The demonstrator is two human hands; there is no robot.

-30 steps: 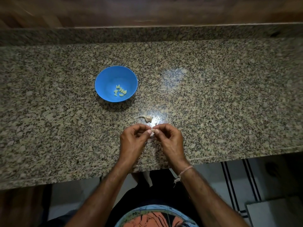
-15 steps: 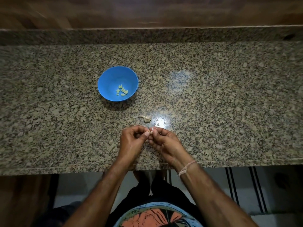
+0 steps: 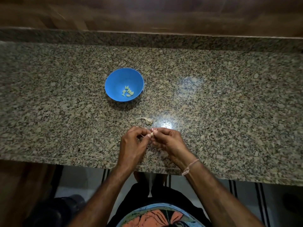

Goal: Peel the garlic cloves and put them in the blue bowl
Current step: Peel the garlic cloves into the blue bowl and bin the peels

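Left hand (image 3: 132, 143), right hand (image 3: 168, 141) staying together near front edge of counter (image 3: 229, 104), both pinching one garlic clove (image 3: 152, 133) at fingertips. Little changing over last second: skin still coming off, clove not yet dropped. Blue bowl (image 3: 114, 79) sitting mid-counter, holding peeled cloves (image 3: 127, 93). Skin scrap (image 3: 146, 120) lying between bowl and hands.

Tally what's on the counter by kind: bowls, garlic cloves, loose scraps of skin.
blue bowl: 1
peeled cloves in the bowl: about 7, small and bunched, hard to count exactly
held clove, pinched between left hand and right hand: 1
skin scraps on the counter: 2
Total: about 11
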